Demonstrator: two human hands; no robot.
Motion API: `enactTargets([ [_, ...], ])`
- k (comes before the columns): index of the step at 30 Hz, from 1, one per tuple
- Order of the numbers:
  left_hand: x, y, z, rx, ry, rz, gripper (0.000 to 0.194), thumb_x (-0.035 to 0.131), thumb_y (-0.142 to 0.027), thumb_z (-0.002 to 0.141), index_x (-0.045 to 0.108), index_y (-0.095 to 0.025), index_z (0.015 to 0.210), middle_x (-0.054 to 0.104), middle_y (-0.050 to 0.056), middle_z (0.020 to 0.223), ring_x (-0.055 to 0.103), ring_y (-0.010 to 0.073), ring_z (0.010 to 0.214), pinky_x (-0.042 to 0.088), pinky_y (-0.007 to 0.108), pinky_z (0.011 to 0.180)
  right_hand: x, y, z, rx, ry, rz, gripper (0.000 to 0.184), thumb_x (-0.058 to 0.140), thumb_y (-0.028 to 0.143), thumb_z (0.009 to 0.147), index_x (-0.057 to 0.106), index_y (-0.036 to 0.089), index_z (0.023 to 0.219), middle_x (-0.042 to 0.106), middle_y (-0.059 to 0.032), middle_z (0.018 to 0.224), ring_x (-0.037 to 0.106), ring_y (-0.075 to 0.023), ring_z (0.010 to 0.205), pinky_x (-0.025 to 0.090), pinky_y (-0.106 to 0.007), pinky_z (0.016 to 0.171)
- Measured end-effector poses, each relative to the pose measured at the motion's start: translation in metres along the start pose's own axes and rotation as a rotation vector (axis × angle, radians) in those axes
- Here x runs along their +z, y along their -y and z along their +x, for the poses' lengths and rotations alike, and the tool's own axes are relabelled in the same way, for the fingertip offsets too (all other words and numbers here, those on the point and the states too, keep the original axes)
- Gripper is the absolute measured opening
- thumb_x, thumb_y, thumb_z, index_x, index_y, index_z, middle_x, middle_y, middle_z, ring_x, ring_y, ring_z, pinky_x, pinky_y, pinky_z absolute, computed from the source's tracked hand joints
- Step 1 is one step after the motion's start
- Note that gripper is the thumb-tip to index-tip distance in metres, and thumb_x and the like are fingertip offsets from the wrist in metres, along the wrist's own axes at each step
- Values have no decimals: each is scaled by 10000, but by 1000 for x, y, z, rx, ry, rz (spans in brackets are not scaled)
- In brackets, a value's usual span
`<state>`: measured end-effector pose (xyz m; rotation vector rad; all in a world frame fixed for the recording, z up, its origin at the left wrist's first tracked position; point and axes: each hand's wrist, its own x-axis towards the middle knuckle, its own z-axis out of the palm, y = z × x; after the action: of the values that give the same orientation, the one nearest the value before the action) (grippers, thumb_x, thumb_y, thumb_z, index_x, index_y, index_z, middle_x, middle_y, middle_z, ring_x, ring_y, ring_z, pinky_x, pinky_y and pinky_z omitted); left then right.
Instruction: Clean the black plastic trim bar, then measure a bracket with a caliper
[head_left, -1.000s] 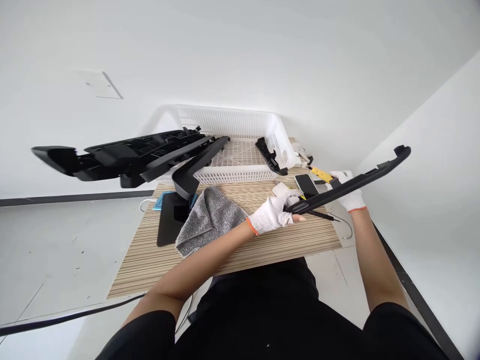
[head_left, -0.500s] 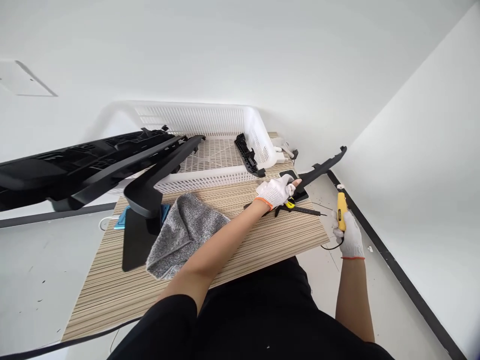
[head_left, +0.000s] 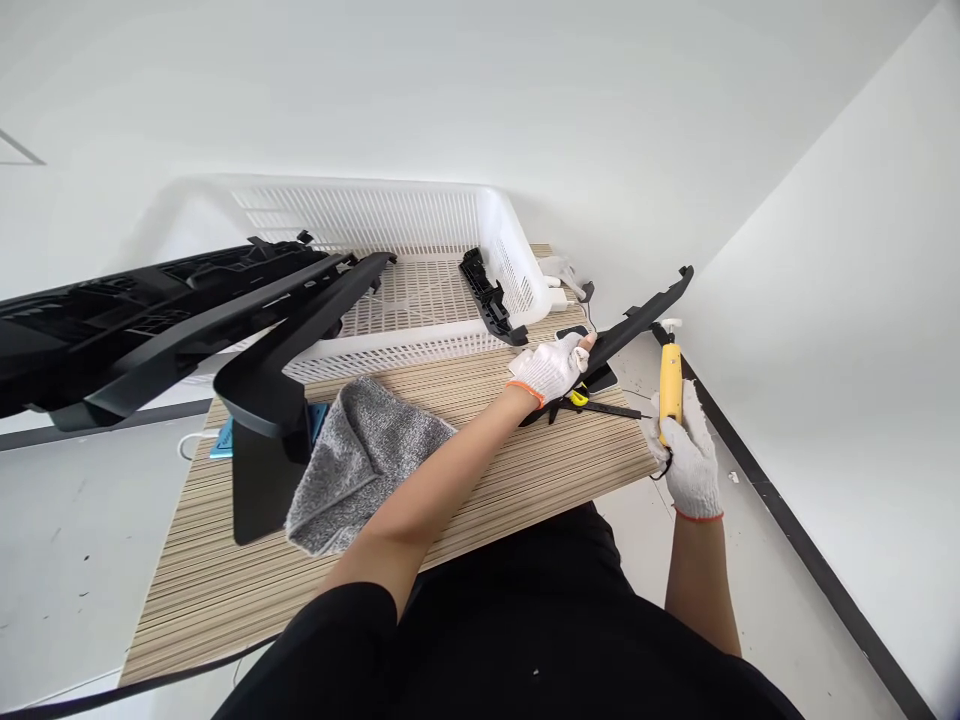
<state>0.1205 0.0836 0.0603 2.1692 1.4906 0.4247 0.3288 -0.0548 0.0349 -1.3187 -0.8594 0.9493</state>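
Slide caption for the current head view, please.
Gloved left hand holds a long black part; right hand grips a yellow tool.

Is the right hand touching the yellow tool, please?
Touching: the head view shows the gloved right hand closed around the lower part of the yellow tool.

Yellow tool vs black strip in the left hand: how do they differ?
The yellow tool is short; the black strip is long and dark. In view, the tool points almost straight up from the right hand, while the strip slants up-right from the left hand. Both are held in gloved hands.
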Motion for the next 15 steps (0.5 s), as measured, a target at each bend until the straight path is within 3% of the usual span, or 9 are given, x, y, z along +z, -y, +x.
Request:
enactTargets([
  [3, -7, -5, -5, -26, 10, -15, 530, 226, -557, 1119, 622, -278, 1337, 762, 88, 1060, 753, 295, 958, 500, 359, 775, 0, -2, -2, 2, -40, -136, 759, 737, 333, 853, 526, 460, 1571, 659, -21, 1275, 601, -104, 726, 490, -233, 514],
  [6, -10, -9, -8, -41, 0, -14, 580, 176, -609, 1107, 574, -301, 1394, 757, 94, 954, 760, 325, 943, 513, 395, 793, -4, -2, -3, -42, -78, -374, 671, 746, 404, 869, 596, 418, 1523, 621, -26, 1453, 699, -212, 1039, 627, -345, 768],
  [8, -10, -12, -9, -45, -15, 1, 621, 181, -657, 1091, 537, -292, 1444, 759, 107, 936, 763, 342, 943, 519, 414, 799, -5, -1, -3, -100, -56, -532, 648, 756, 434, 865, 626, 375, 1497, 580, -36, 1550, 635, -288, 1300, 595, -446, 1024],
  [10, -7, -15, -9, -27, -19, 37, 657, 254, -702, 1069, 484, -270, 1507, 764, 120, 942, 764, 346, 953, 524, 417, 814, -2, -1, -1, -128, -76, -608, 667, 774, 440, 849, 624, 349, 1492, 599, -54, 1535, 589, -313, 1379, 543, -482, 1116],
  [11, -5, -16, -10, -17, -14, 62, 685, 293, -714, 1059, 451, -252, 1540, 764, 129, 946, 764, 348, 960, 525, 417, 821, 1, -1, 1, -120, -113, -598, 653, 777, 441, 844, 631, 344, 1473, 651, -62, 1452, 633, -305, 1307, 577, -468, 1060],
  [13, -1, -20, -10, 8, 9, 101, 748, 336, -717, 1052, 381, -207, 1597, 764, 147, 947, 765, 351, 965, 528, 414, 822, 10, -2, 7, -70, -201, -467, 523, 773, 442, 841, 678, 333, 1344, 732, -38, 1112, 711, -230, 948, 630, -366, 768],
  [15, 4, -23, -12, 61, 40, 116, 806, 360, -703, 1054, 298, -160, 1646, 761, 162, 958, 767, 354, 961, 531, 405, 805, 20, -1, 16, -11, -272, -233, 337, 781, 437, 825, 679, 305, 1118, 627, 36, 797, 571, -123, 613, 503, -244, 508],
])
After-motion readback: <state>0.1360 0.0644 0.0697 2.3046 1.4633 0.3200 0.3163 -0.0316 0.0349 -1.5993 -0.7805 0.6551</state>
